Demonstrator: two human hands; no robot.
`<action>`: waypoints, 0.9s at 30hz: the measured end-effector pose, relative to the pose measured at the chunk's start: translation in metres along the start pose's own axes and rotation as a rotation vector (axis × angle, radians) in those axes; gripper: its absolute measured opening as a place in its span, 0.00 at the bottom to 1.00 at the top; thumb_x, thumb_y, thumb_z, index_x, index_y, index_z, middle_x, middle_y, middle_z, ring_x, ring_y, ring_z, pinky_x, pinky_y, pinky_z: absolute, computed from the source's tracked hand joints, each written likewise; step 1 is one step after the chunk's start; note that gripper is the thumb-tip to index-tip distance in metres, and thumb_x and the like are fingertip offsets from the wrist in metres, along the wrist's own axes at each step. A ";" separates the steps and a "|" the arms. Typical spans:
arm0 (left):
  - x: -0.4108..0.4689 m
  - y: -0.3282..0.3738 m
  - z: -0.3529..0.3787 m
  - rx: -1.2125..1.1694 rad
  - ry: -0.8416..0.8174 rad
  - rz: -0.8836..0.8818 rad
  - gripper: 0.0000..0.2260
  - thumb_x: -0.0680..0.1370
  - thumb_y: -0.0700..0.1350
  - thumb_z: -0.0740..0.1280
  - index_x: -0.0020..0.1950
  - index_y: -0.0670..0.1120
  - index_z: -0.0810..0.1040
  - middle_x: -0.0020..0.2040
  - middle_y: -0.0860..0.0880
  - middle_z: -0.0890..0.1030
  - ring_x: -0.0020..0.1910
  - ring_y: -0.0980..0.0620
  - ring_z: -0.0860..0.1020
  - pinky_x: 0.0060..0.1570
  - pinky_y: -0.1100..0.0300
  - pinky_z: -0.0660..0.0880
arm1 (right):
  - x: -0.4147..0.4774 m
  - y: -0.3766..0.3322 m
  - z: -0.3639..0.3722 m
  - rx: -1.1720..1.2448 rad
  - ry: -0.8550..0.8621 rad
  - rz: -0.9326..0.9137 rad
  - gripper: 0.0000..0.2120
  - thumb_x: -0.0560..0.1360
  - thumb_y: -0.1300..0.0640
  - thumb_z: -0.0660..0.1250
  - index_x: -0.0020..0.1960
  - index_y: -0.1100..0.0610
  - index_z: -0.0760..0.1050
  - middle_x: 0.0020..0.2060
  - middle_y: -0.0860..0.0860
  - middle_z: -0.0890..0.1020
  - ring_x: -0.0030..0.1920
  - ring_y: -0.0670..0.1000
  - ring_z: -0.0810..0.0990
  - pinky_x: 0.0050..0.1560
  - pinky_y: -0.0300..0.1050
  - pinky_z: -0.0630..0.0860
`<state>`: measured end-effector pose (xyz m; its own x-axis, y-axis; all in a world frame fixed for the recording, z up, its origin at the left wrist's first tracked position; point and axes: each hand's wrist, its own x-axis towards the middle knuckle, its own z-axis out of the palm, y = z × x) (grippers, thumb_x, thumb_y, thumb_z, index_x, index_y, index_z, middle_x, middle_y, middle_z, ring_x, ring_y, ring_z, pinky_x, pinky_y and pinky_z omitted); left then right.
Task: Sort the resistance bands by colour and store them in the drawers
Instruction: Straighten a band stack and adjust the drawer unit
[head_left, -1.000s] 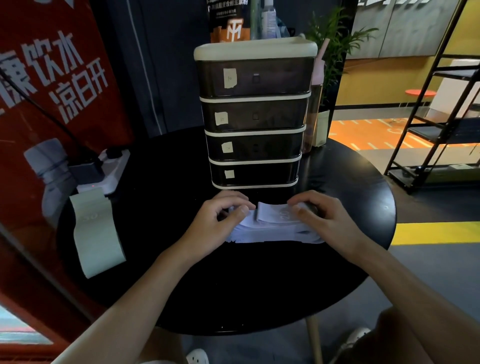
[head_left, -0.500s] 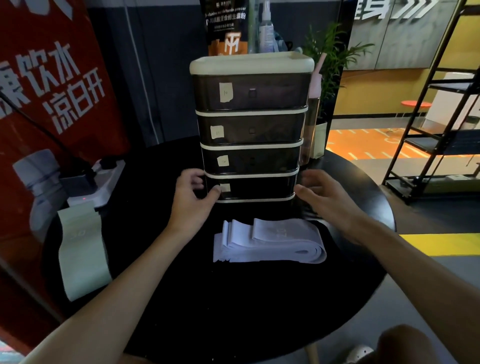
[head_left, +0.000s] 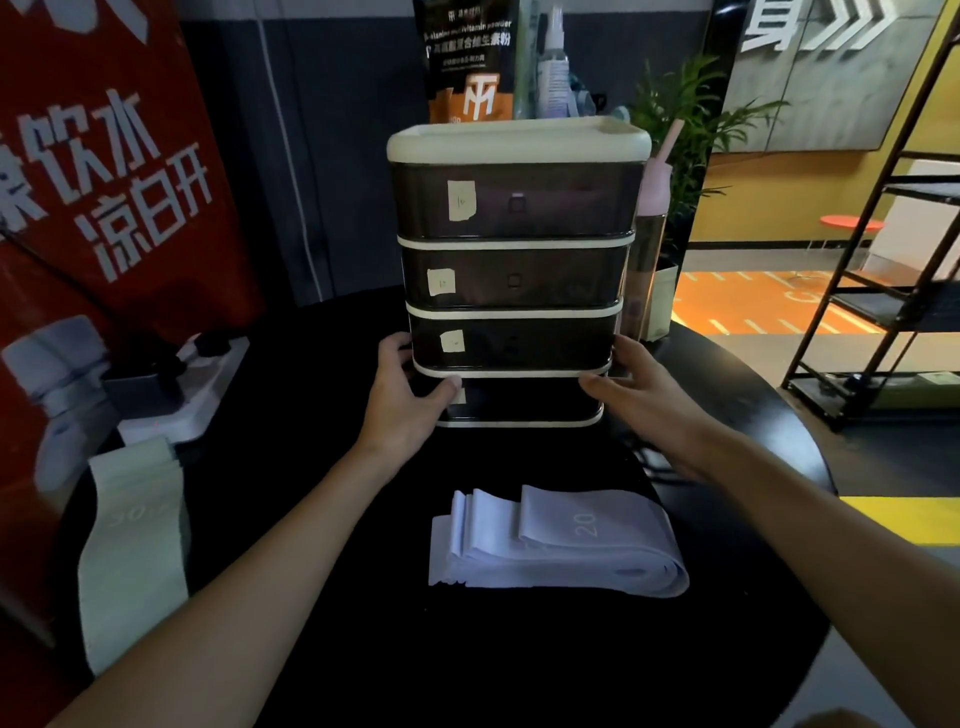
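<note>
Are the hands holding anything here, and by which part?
The left hand and right hand grip the drawer unit by its lower front corners. The lilac bands lie untouched.

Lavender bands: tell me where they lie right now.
In the head view the lavender bands lie stacked on the black table, centre foreground, just in front of the drawer unit and apart from it.

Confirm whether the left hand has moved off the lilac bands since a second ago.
Yes. The left hand went forward, off the lilac bands, and now grips the drawer unit's lower left corner.
</note>
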<state>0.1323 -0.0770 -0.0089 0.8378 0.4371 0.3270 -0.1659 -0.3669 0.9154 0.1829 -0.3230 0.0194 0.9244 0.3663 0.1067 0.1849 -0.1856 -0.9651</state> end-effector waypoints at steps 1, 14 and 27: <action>0.003 0.000 -0.001 0.003 -0.004 -0.001 0.29 0.75 0.41 0.74 0.72 0.48 0.64 0.58 0.56 0.74 0.60 0.56 0.75 0.63 0.57 0.73 | 0.003 -0.002 0.001 -0.001 0.013 -0.006 0.27 0.79 0.60 0.66 0.74 0.50 0.60 0.49 0.37 0.77 0.43 0.35 0.82 0.39 0.28 0.76; -0.004 0.008 -0.016 0.095 0.007 0.026 0.29 0.75 0.45 0.74 0.74 0.48 0.69 0.70 0.49 0.71 0.67 0.53 0.71 0.68 0.56 0.70 | -0.006 -0.007 0.000 -0.027 0.051 -0.022 0.27 0.78 0.62 0.67 0.73 0.49 0.63 0.53 0.50 0.80 0.46 0.39 0.81 0.39 0.29 0.75; -0.063 0.043 -0.034 0.052 0.004 0.031 0.25 0.76 0.42 0.73 0.70 0.49 0.68 0.55 0.59 0.73 0.53 0.63 0.74 0.49 0.68 0.72 | -0.061 -0.007 0.001 -0.033 0.036 -0.060 0.26 0.76 0.64 0.68 0.69 0.48 0.63 0.58 0.55 0.80 0.56 0.51 0.81 0.50 0.40 0.78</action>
<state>0.0551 -0.0921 0.0176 0.8304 0.4286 0.3559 -0.1642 -0.4222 0.8915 0.1254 -0.3431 0.0191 0.9227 0.3445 0.1730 0.2503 -0.1943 -0.9485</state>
